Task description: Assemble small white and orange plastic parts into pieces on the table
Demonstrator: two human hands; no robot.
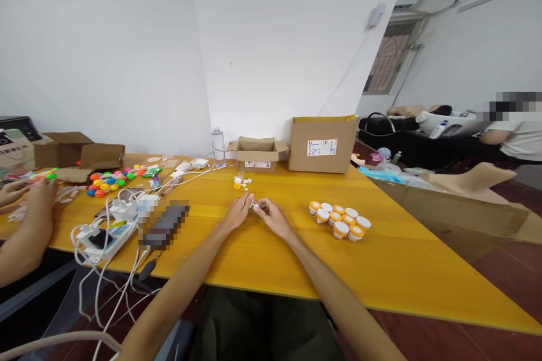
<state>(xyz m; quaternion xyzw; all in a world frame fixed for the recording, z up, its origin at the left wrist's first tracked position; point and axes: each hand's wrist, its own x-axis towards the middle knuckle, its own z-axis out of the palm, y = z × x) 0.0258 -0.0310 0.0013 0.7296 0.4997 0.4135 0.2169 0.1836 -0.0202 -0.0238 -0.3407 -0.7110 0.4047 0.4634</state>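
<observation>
Between the left hand [239, 210] and right hand [271, 215], both grips pinch 1 small vial [254, 205].

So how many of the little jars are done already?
About nine capped jars stand grouped by the right hand. Both it and the left hand pinch one small piece together. A few loose parts lie beyond, near the small box.
</observation>
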